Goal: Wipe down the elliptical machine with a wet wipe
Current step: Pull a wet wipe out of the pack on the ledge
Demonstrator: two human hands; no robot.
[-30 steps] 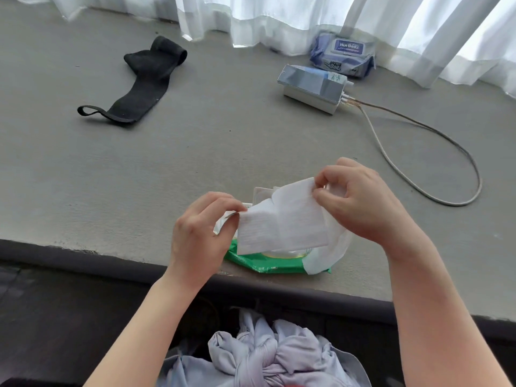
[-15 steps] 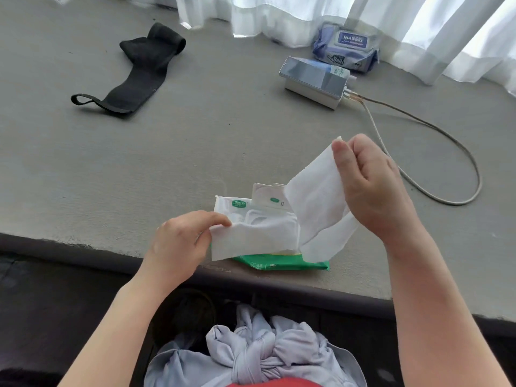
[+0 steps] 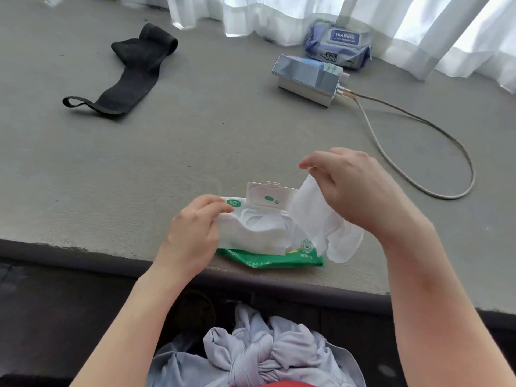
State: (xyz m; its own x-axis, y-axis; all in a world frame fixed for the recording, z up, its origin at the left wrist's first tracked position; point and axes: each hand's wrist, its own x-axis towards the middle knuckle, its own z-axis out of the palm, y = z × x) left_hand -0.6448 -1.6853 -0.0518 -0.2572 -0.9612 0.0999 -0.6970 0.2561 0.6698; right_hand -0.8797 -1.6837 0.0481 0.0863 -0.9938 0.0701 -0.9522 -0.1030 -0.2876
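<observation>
The right hand [image 3: 360, 191] is pinching the wet wipe [image 3: 315, 219] up and rightward; the left hand [image 3: 192, 233] is gripping its other end — over the pack [image 3: 273, 259] (bench's near edge).

Both my bare forearms reach forward from the bottom of the view. My left hand [image 3: 192, 233] sits lower and nearer, knuckles up, wrist bent slightly, thumb and forefinger pinching one end of the wipe [image 3: 315, 219]. My right hand [image 3: 354, 191] is raised higher and further out, back of the hand toward me, fingers curled downward, fingertips pinching the wipe's other end so it hangs below. The hands are apart, joined only by the wipe stretched between them.
</observation>
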